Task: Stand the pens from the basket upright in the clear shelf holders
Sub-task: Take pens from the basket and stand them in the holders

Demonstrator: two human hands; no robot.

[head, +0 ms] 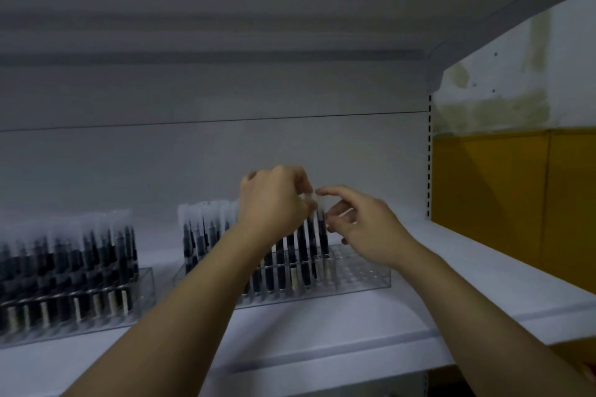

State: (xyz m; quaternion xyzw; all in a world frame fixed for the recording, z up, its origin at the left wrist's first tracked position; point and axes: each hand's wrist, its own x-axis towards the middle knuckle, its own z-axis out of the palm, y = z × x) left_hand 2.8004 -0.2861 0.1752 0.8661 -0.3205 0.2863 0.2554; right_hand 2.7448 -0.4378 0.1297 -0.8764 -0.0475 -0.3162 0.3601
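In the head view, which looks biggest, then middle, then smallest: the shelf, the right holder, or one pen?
1. shelf
2. right holder
3. pen
No close calls here.

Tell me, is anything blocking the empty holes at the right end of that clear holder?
Nothing visible does. The empty holes lie open right of the last standing pen; only the right hand hangs over them. The left hand pinches a neighbouring pen by its top.
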